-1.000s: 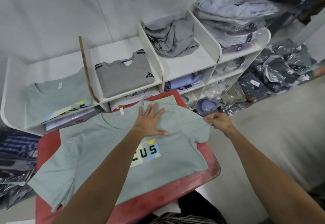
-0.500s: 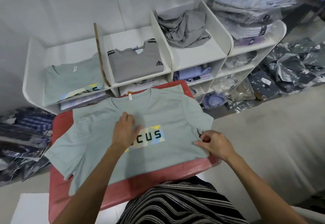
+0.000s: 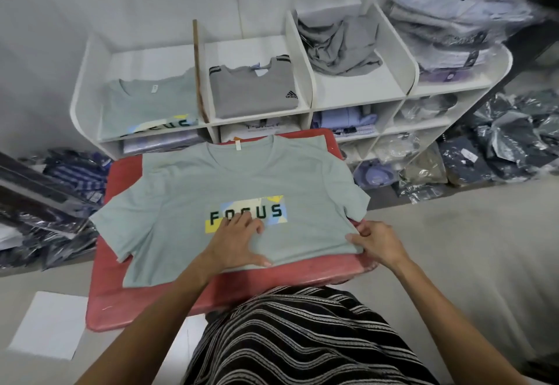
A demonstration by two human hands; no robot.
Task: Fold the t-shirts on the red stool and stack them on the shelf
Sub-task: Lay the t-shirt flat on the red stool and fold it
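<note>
Against the white wall a white shelf [image 3: 357, 97] with several compartments is seen; its top row holds a folded green t-shirt [image 3: 145, 106] at the left, a folded grey t-shirt [image 3: 254, 91] next to it, a crumpled grey garment [image 3: 335, 46] further right, and bagged shirts [image 3: 447, 21] at the right end. Just before the shelf the red stool [image 3: 193, 297] is placed, and over its top a pale green t-shirt [image 3: 211, 179] is spread flat, front side up, collar toward the shelf. Its surface is mostly smooth. Both short sleeves are laid out sideways, the left one reaching past the stool's edge, and the hem lies toward the person. A multicoloured chest panel [image 3: 246, 213] printed with the word FOCUS in dark letters is shown at the middle, and a small label is seen at the neck.

The left hand [image 3: 236, 242] is laid palm down on the shirt's lower front, fingers straight and spread, their tips covering the lower edge of the print; nothing is gripped by it. The right hand [image 3: 373, 242] is set at the shirt's right side seam, just below the sleeve, at the stool's right edge; its fingers are curled and the fabric edge is pinched between thumb and fingers. Both forearms are extended forward over a striped garment [image 3: 302, 339] worn by the person.
</note>
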